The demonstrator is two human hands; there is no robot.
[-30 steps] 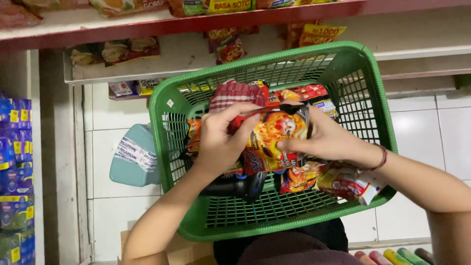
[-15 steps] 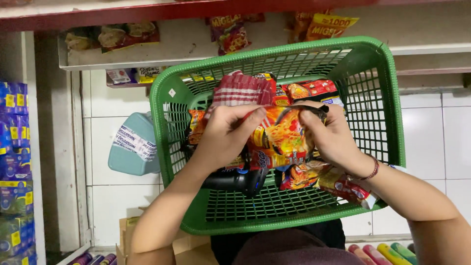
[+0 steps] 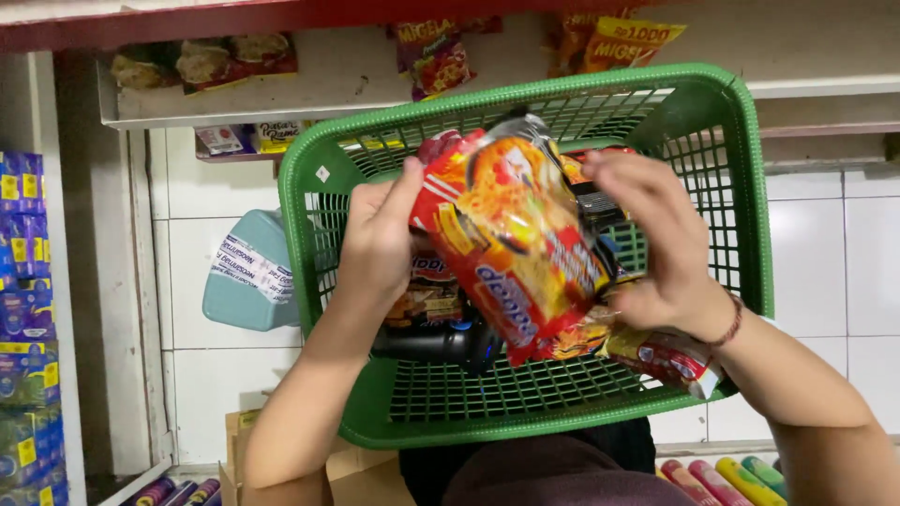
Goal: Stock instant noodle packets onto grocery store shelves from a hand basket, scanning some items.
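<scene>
A green plastic mesh basket (image 3: 741,197) rests in front of me with several snack and noodle packets in it. Above the basket, both my hands hold up a red, orange and yellow noodle packet (image 3: 511,234). My left hand (image 3: 380,239) grips its left edge, thumb along the top. My right hand (image 3: 656,244) clasps its right side, a thin cord bracelet on the wrist. Under the packet lie more packets (image 3: 656,356) and a dark object (image 3: 436,342), partly hidden.
A shelf above carries more snack packets (image 3: 431,52). A pale teal container (image 3: 248,276) with a label sits left of the basket. Blue boxes (image 3: 23,244) are stacked at far left. Cardboard (image 3: 347,468) and coloured tubes (image 3: 731,473) lie below. White tiles behind.
Both hands were down among the packets inside the basket. They have lifted one noodle packet up out of the pile and towards the camera.
</scene>
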